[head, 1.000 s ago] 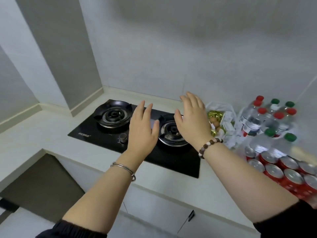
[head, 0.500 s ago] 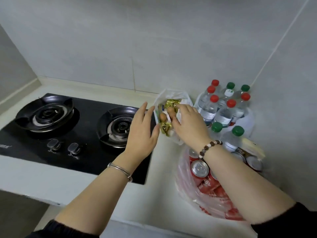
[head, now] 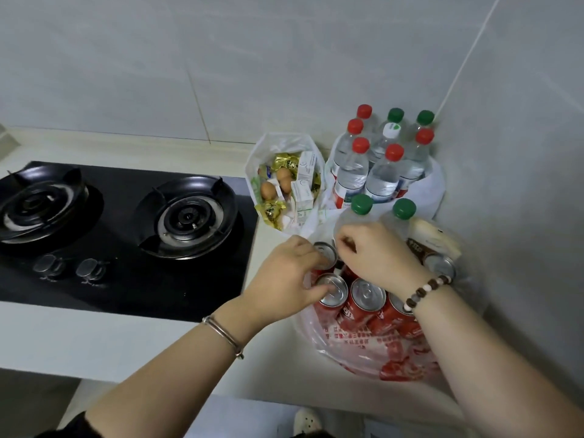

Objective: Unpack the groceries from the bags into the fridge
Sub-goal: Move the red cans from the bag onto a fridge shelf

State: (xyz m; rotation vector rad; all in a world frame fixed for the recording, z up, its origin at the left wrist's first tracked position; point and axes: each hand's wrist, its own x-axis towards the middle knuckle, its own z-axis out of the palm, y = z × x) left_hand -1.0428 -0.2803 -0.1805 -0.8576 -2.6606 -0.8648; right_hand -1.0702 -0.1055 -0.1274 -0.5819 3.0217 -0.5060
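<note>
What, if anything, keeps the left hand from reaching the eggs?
Probably nothing; yes, likely reachable. The eggs lie exposed in the open white bag, just beyond the left hand.

A black glass hob (head: 126, 289) is set into the pale surface (head: 94, 339) at the left. It carries two round burners with black pan supports: the left burner (head: 34, 207) sits at the frame's edge and the right burner (head: 186, 218) near the hob's right end. Two round knobs (head: 47, 267) (head: 88, 268) stand side by side on the glass nearer than the burners. A low pale upstand (head: 126, 143) runs along the far edge of the surface, under the grey tiled wall (head: 252, 58). A second grey wall (head: 521, 153) meets it at a white corner seam on the right. Dark floor (head: 31, 403) shows below the near edge.
</note>
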